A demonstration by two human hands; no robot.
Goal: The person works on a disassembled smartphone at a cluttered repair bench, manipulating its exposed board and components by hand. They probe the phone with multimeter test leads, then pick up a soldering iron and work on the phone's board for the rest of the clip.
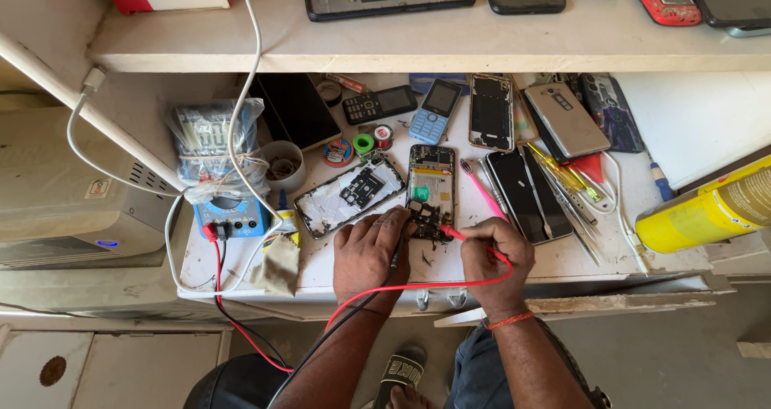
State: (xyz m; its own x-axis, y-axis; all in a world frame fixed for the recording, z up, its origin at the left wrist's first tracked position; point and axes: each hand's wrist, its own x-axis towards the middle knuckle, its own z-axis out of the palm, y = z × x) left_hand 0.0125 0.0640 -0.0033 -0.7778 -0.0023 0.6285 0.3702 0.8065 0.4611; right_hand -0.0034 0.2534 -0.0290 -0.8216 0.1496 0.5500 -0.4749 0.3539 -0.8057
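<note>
**Two probes on an opened phone**

The right hand (494, 252) pinches the red probe (454, 234) between closed fingers, its tip on the opened phone (431, 186) lying back-off at the workbench (683, 128) centre. The left hand (368, 252) curls around the black probe (396, 252), touching the phone's lower edge. Both leads run to the blue multimeter (231, 214) at left.

Both forearms are bare, no sleeves showing anywhere. The right hand (496, 252) has a thin orange-red thread tied round the wrist, and that's the only thing on either arm. The left hand (368, 252) has nothing on it, no ring or watch. Lower down there's blue denim on the legs and a black slide sandal with white lettering.
</note>
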